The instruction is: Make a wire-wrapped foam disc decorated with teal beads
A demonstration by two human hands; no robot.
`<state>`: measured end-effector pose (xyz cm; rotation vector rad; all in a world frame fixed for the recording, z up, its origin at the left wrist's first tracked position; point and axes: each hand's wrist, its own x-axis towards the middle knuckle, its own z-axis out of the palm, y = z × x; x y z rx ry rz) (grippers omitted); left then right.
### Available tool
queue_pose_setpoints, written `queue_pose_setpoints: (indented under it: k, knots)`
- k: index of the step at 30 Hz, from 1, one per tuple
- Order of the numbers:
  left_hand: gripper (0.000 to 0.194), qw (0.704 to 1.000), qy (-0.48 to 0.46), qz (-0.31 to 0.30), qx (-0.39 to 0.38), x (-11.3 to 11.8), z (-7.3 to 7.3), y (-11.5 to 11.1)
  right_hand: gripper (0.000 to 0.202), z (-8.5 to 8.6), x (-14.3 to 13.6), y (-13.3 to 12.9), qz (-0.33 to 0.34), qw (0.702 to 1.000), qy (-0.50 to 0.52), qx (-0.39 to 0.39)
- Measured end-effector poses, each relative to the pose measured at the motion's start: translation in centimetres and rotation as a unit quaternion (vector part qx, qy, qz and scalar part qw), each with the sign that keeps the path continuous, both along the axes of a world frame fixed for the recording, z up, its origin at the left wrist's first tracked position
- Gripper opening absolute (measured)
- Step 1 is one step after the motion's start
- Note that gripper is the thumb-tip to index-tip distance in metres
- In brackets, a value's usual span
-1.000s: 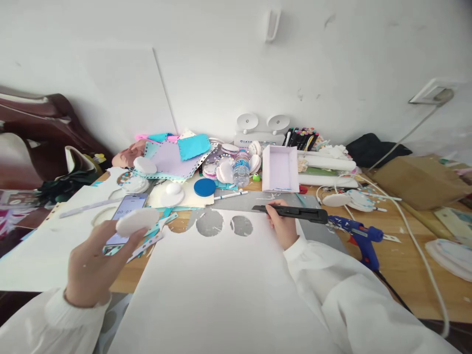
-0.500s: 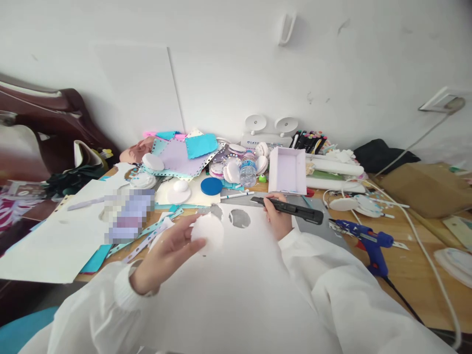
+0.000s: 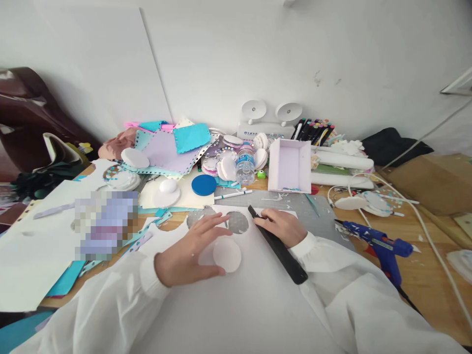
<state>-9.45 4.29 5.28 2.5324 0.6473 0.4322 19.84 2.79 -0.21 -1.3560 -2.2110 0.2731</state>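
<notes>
A large white board (image 3: 206, 314) lies before me, with round holes cut near its far edge. On it a small white disc (image 3: 227, 255) sits by my left hand (image 3: 197, 248). That hand's fingers are spread, with the thumb at the disc's near edge; a shadow falls between palm and disc. My right hand (image 3: 282, 227) is closed over the front part of a black utility knife (image 3: 282, 253), which slants across the board to the right of the holes. No blade shows at its far end.
A grey cutting mat (image 3: 317, 206) lies under the board. Behind stand a water bottle (image 3: 245, 164) and a lilac box (image 3: 290, 167). A blue lid (image 3: 204, 185) is near the holes. At right lies a blue glue gun (image 3: 383, 243) with a cord.
The white disc has gone from my left fingers down to the board, and those fingers have spread. My right hand has lowered the knife and turned it to point away from me.
</notes>
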Motion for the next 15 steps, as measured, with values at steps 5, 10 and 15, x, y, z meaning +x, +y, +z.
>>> queue_pose_setpoints:
  k: [5, 10, 15]
  knots:
    - [0.033, 0.979, -0.126, 0.099, -0.122, -3.0, 0.9, 1.2, 0.032, -0.2, 1.3, 1.1, 0.028, 0.998, -0.056, 0.012]
    - [0.043, 0.932, -0.236, 0.123, -0.247, -2.7, 1.7, 2.0, 0.04, 3.4, 0.6, -0.7, 0.035, 0.994, -0.075, 0.069]
    - [0.068, 0.843, -0.238, 0.059, -0.479, 2.8, 3.0, 1.3, 0.048, 7.6, -5.5, -4.2, 0.175, 0.963, -0.107, 0.174]
